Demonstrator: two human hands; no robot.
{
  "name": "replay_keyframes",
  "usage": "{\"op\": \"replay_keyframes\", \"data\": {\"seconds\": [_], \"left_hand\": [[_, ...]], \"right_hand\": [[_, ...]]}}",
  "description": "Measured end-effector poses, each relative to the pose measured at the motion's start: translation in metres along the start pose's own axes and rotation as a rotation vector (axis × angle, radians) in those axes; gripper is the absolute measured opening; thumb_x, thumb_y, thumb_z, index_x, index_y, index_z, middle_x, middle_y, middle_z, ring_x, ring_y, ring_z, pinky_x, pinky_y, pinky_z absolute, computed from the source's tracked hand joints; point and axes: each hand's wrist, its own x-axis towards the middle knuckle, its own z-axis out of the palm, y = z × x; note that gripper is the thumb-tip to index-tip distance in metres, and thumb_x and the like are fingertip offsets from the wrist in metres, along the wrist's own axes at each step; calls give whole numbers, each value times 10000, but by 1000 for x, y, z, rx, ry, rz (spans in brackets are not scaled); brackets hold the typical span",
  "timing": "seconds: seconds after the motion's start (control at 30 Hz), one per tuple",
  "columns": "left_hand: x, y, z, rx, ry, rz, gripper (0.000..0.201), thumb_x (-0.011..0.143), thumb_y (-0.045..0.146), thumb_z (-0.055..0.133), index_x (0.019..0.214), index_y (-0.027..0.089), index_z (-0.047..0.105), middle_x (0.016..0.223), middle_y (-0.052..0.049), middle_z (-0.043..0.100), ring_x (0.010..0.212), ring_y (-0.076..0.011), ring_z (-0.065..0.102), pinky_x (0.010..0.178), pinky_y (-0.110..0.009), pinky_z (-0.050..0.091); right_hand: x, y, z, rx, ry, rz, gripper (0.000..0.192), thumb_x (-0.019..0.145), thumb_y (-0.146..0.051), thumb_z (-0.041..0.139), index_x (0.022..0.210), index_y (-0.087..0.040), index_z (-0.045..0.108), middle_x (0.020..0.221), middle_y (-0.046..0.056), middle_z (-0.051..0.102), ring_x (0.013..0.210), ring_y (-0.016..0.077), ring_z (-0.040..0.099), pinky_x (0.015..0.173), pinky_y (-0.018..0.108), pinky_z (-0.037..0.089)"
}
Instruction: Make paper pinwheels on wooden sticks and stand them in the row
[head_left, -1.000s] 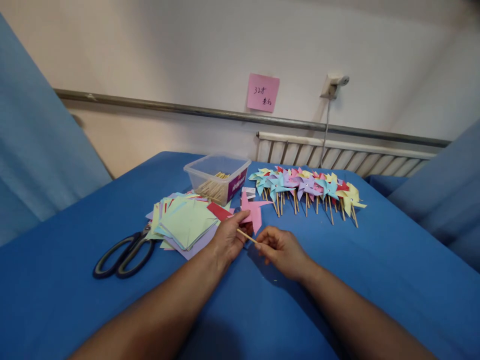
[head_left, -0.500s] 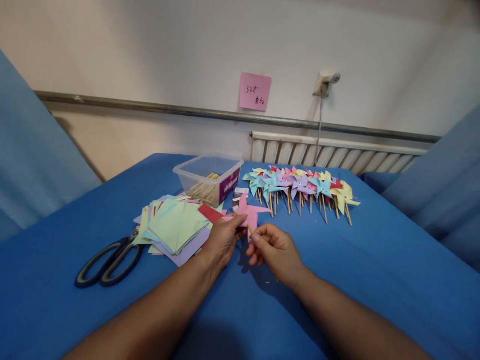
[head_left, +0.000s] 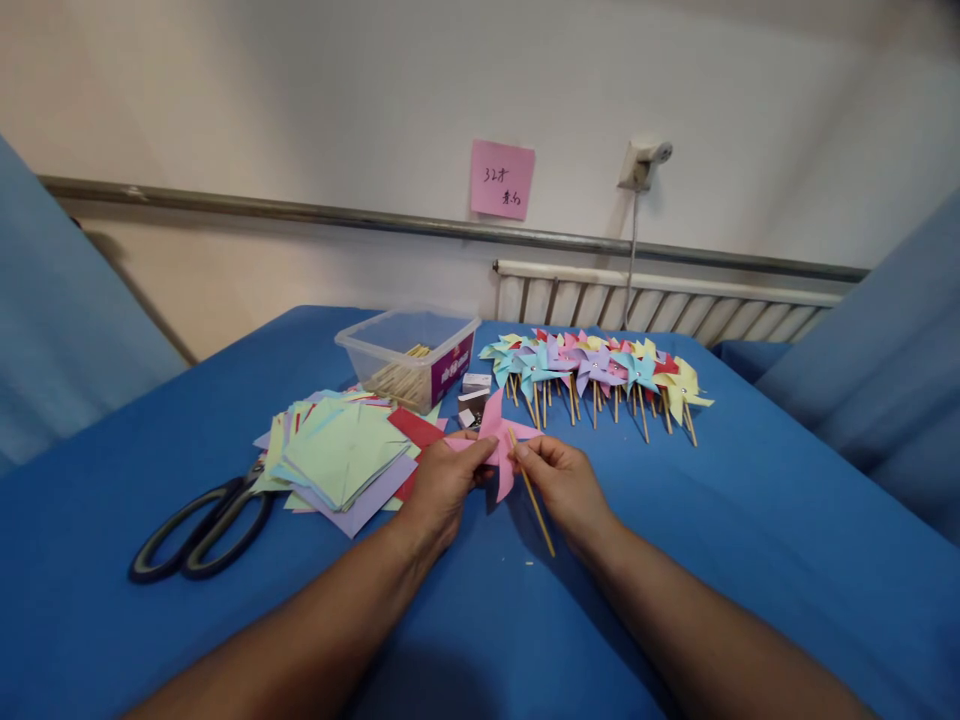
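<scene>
Left hand [head_left: 442, 485] pinching pink pinwheel [head_left: 499, 440] by its blades, just above blue tablecloth [head_left: 750, 520]. Right hand [head_left: 564, 482] pinching wooden stick [head_left: 531, 490] against pinwheel's hub; attachment apparently in progress, fastening not visible. Finished pinwheels [head_left: 592, 370] in a long row behind. Cut paper squares [head_left: 341, 455] stacked beside scissors [head_left: 199, 520]; sticks remaining in plastic box [head_left: 409, 355]. Plenty left, by the stack.

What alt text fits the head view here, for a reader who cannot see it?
Two bare hands hold a pink paper pinwheel over a blue table: the left hand pinches its paper, the right hand grips a wooden stick against it. Paper squares, scissors, a plastic box and finished pinwheels lie around.
</scene>
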Motion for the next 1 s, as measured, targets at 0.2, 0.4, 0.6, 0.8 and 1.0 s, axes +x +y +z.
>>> {"op": "replay_keyframes", "data": {"seconds": [0.2, 0.4, 0.6, 0.8, 1.0], "left_hand": [[-1, -2, 0, 22, -4, 18, 262, 615, 338, 752, 672, 124, 612, 553, -8, 574, 494, -110, 505, 497, -238, 395], [-2, 0, 2, -31, -2, 13, 239, 609, 303, 749, 671, 131, 594, 541, 4, 555, 491, -111, 497, 488, -238, 380], [-5, 3, 3, -18, -2, 8, 229, 609, 294, 746, 638, 134, 585, 520, 10, 537, 466, -99, 472, 456, -223, 347], [-5, 2, 4, -17, 1, 7, 216, 604, 278, 742, 603, 140, 576, 489, 21, 516, 434, -88, 449, 439, -218, 331], [-5, 1, 5, -13, 34, -12, 224, 579, 281, 755, 602, 143, 580, 496, 20, 533, 434, -95, 470, 442, -221, 349]], "right_hand": [[2, 6, 0, -99, -13, -41, 385, 709, -523, 655, 645, -146, 611, 559, -30, 525, 527, 93, 392, 527, 239, 301], [1, 8, 1, -147, 0, -62, 389, 701, -527, 656, 609, -152, 606, 523, -48, 487, 509, 86, 368, 505, 232, 284], [0, 7, 2, -148, -10, -48, 342, 699, -474, 663, 622, -146, 603, 543, -40, 504, 517, 82, 382, 505, 224, 288], [2, 13, 2, -133, -10, -52, 309, 699, -440, 669, 633, -146, 604, 526, -50, 492, 493, 73, 369, 491, 222, 268], [1, 14, 3, -106, -10, -58, 304, 684, -444, 682, 639, -154, 606, 533, -46, 527, 492, 76, 391, 494, 221, 286]]}}
